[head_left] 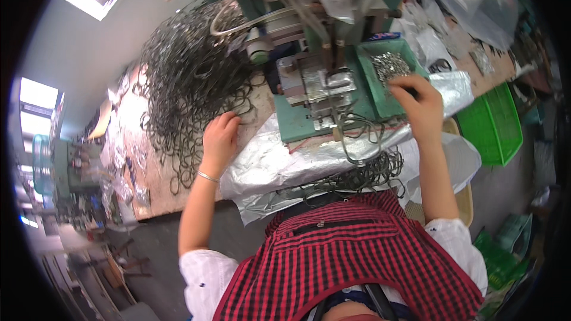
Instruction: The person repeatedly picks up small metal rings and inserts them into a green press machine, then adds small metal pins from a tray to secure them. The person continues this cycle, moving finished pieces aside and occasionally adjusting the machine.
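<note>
At the near edge of a large tangled heap of dark cord loops (190, 77), my left hand (220, 139) rests with its fingers curled together; whatever they hold is hidden. My right hand (421, 104) is over the right side of a green tray (389, 107), thumb and forefinger pinched beside small silvery metal pieces (391, 65). Anything in that pinch is too small to make out. Between my hands stands a green bench machine with a metal fixture (324, 89). A few dark loops (363, 134) hang from the fixture's front.
Silver sheeting (262, 163) covers the table's front edge. More dark loops (375, 172) lie on it by my lap. A bright green basket (491, 125) stands at the right, under clear plastic bags (482, 0). Another machine (77, 172) is at the far left.
</note>
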A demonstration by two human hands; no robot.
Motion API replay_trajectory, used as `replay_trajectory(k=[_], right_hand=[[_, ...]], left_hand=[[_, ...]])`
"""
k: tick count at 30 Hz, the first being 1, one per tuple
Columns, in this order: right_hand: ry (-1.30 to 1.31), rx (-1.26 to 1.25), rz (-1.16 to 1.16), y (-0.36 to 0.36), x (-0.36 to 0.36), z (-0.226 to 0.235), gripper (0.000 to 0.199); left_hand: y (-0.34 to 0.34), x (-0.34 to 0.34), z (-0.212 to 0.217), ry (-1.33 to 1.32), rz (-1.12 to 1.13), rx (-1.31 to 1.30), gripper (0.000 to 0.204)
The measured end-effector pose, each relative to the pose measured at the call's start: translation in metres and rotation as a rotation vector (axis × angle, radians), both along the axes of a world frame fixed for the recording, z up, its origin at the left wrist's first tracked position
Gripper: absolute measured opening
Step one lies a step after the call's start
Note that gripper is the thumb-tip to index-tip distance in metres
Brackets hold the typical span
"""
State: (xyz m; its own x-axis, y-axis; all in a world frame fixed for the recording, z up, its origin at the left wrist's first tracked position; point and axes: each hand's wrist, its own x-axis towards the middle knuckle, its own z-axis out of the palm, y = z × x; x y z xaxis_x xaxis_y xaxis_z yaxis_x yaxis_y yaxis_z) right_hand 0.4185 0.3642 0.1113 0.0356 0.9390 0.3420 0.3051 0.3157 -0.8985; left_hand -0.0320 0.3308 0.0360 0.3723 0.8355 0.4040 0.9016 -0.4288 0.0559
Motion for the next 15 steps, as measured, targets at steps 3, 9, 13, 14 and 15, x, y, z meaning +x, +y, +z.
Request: replay_trajectory(k=[3,9,13,14,15], right_hand=[[-0.014,0.054,0.109,0.026,-0.036,0.031,0.015],[0.179,0.024,0.125,0.038,-0.070,0.024,0.025],[0.297,0.050,0.131,0.036,-0.079,0.020,0.038],[0.330,0.018,0.156,0.037,-0.080,0.021,0.043],[0.422,-0.008,0.196,0.037,-0.082,0.022,0.044]], left_hand=[[-0.001,0.031,-0.005,-0.571,0.231,0.049,0.018],[-0.010,0.076,0.013,-1.657,0.101,-0.018,0.013],[-0.004,0.116,0.109,-1.708,-0.384,0.030,0.015],[0.001,0.127,0.131,-1.614,-0.481,0.083,0.016],[0.005,0.138,0.148,-1.519,-0.572,0.139,0.017]])
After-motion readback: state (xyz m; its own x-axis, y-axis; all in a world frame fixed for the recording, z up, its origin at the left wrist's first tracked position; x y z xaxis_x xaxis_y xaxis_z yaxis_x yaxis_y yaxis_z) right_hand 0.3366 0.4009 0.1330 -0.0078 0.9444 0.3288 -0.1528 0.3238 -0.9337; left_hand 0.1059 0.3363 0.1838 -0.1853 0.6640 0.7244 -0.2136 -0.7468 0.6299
